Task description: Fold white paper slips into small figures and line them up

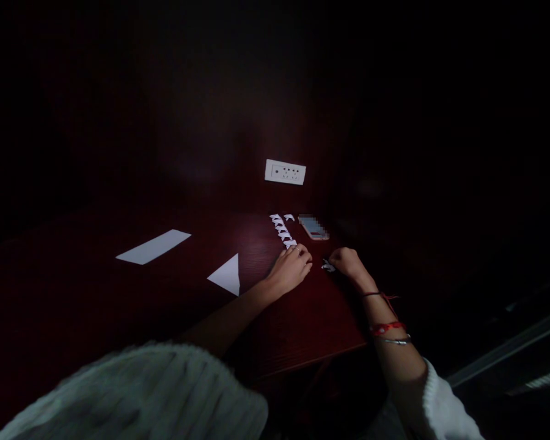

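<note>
My left hand [291, 269], a ring on one finger, hovers or rests over the dark red table, fingers loosely bent and slightly apart, with nothing visible in them. Just beyond its knuckles runs a row of small folded white papers [282, 232]. My right hand [347, 263] is closed, fingertips pinched at a small folded white paper [327, 266] on the table side; how firmly it grips is hard to see. Another small folded paper [288, 217] lies beside the far end of the row.
A phone [315, 228] lies beyond my hands, its screen blurred out. To the left are a white paper triangle [228, 276] and a long white paper strip [153, 247]. A socket panel [285, 172] is on the back wall. The table's front edge [316, 360] runs below my hands.
</note>
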Demonstrator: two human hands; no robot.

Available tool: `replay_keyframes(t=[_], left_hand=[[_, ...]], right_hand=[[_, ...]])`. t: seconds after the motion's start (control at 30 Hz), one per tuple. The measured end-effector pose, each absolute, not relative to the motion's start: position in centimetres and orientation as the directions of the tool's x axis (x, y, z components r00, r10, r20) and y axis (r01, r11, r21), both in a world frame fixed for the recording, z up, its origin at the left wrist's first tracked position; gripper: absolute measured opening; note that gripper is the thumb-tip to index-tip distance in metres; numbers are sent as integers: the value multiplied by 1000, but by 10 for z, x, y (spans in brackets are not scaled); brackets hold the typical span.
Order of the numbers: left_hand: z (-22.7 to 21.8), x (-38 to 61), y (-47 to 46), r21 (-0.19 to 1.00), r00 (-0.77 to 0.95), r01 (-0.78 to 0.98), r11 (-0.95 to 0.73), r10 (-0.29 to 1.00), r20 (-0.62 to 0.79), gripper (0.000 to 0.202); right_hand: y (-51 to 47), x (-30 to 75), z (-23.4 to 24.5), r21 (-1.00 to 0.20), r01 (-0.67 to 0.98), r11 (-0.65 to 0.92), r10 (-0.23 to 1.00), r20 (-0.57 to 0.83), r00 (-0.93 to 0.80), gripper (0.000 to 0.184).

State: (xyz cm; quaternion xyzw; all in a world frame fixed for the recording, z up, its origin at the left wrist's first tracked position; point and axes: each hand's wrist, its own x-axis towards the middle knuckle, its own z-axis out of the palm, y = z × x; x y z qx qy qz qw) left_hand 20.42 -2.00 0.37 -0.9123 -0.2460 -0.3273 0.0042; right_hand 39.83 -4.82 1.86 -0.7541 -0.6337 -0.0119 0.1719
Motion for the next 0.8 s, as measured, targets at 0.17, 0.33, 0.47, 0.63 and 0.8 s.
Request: replay_keyframes(t=[0.17, 0.33, 0.47, 0.63, 0.8], left_hand=[[1, 205, -21, 164, 666, 450, -878, 452, 594, 16], [4, 199, -20, 191, 673, 441, -877, 463, 576, 17], [13, 168, -9, 173, 669, 449, -876, 458, 585, 17], [20, 89, 23, 197, 592, 562, -804, 557, 583, 20], [13, 22, 38, 297, 534, 654, -696, 702, 471, 29]], right_hand=[[-49, 401, 20, -253, 948, -192, 933, 254, 256, 14], [-51, 394, 25, -297, 941, -161, 902, 343, 262, 15], [-53, 367, 33, -307, 952, 10, 913, 390, 116, 13], [-47, 304, 41, -325, 916, 234, 939, 318, -127, 15], [-29, 239, 38, -292, 864, 410, 908, 226, -354, 14]])
